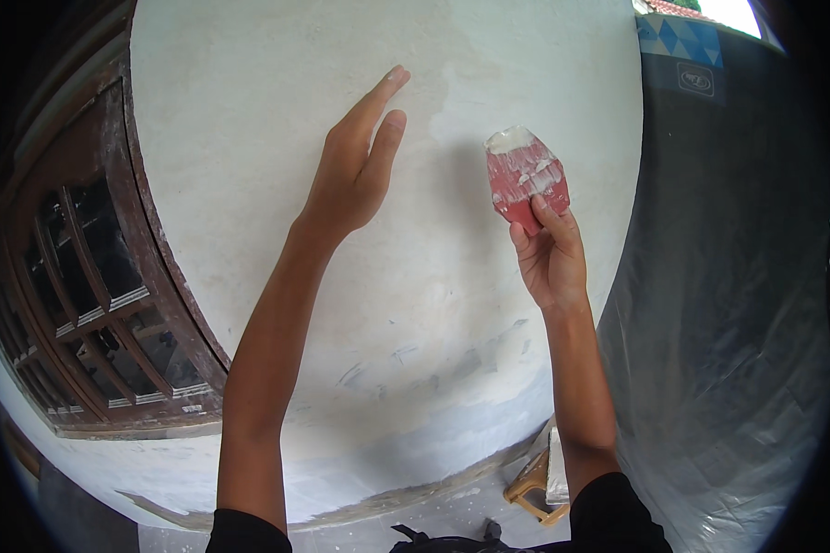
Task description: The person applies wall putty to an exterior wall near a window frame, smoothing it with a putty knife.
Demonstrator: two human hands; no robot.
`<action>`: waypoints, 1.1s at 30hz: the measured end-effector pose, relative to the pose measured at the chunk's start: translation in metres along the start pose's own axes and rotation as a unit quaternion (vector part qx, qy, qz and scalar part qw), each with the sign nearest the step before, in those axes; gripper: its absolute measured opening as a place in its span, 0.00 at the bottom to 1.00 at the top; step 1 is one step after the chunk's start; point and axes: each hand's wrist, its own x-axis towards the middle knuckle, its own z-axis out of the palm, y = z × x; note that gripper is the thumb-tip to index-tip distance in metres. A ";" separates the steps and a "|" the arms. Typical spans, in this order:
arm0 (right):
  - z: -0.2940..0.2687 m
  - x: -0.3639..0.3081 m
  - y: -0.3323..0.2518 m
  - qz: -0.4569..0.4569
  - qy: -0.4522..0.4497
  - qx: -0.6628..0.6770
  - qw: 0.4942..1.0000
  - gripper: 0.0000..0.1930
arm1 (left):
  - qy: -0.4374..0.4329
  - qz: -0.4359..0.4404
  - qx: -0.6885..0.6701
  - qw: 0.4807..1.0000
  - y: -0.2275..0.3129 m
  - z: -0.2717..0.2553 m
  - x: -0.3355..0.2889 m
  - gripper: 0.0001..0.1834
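Note:
My right hand (555,253) grips a red flat putty scraper (516,175) by its lower end, thumb across its face. White paste is smeared over the scraper's face, thickest along its top edge. To the left, my left hand (360,161) is raised in front of the white wall (415,304), fingers stretched and thumb apart, holding nothing. Whether its fingertips touch the wall, I cannot tell. The wall has uneven whitish patches, with greyish streaks lower down.
A brown wooden window frame (161,249) with dark panes is on the left. Dark plastic sheeting (719,276) hangs along the right side. Near my right elbow, low on the floor, stands a small wooden stool (530,488) with a pale object on it.

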 end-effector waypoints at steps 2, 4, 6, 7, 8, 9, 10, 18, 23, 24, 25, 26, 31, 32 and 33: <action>0.004 -0.005 0.004 0.002 0.004 -0.003 1.000 0.13 | 0.006 0.000 -0.008 1.000 0.002 -0.002 -0.002 0.27; 0.009 -0.010 0.006 0.007 0.007 -0.005 1.000 0.13 | 0.011 0.009 -0.003 1.000 0.003 -0.003 -0.004 0.28; 0.013 -0.013 0.006 0.014 0.007 -0.015 1.000 0.13 | 0.015 0.008 -0.008 1.000 0.005 -0.004 -0.006 0.28; 0.015 -0.014 0.005 0.015 0.010 -0.016 1.000 0.13 | 0.020 0.008 -0.011 1.000 0.005 -0.005 -0.007 0.28; 0.017 -0.015 0.005 0.018 0.008 -0.016 1.000 0.13 | 0.020 0.006 -0.012 1.000 0.007 -0.007 -0.007 0.28; 0.020 -0.017 0.004 0.022 0.007 -0.015 1.000 0.13 | 0.021 0.005 -0.009 1.000 0.007 -0.008 -0.008 0.28; 0.022 -0.019 0.003 0.024 0.009 -0.015 1.000 0.13 | 0.022 0.004 -0.006 1.000 0.009 -0.010 -0.009 0.28; 0.033 -0.041 -0.009 0.019 0.001 -0.006 1.000 0.13 | 0.012 -0.013 -0.004 1.000 0.037 -0.011 -0.018 0.27; 0.028 -0.061 -0.013 0.032 0.013 -0.015 0.999 0.13 | 0.002 -0.032 0.004 0.999 0.051 -0.008 -0.032 0.28; 0.028 -0.064 -0.014 0.037 0.020 -0.011 0.999 0.13 | 0.001 -0.033 0.009 0.999 0.054 -0.010 -0.034 0.28; 0.029 -0.066 -0.014 0.040 0.019 -0.010 0.999 0.13 | 0.001 -0.035 0.013 0.999 0.056 -0.011 -0.036 0.28; 0.030 -0.068 -0.014 0.042 0.022 -0.008 0.999 0.13 | 0.000 -0.038 0.015 0.999 0.058 -0.013 -0.038 0.28; 0.040 -0.070 -0.013 0.044 0.015 -0.014 0.999 0.13 | 0.012 -0.045 0.016 0.999 0.061 -0.033 -0.039 0.28; 0.042 -0.069 -0.012 0.042 0.010 -0.017 0.999 0.13 | 0.013 -0.046 0.019 0.999 0.061 -0.038 -0.038 0.28; 0.045 -0.068 -0.010 0.040 0.005 -0.020 0.999 0.13 | 0.015 -0.042 0.023 0.999 0.063 -0.045 -0.038 0.28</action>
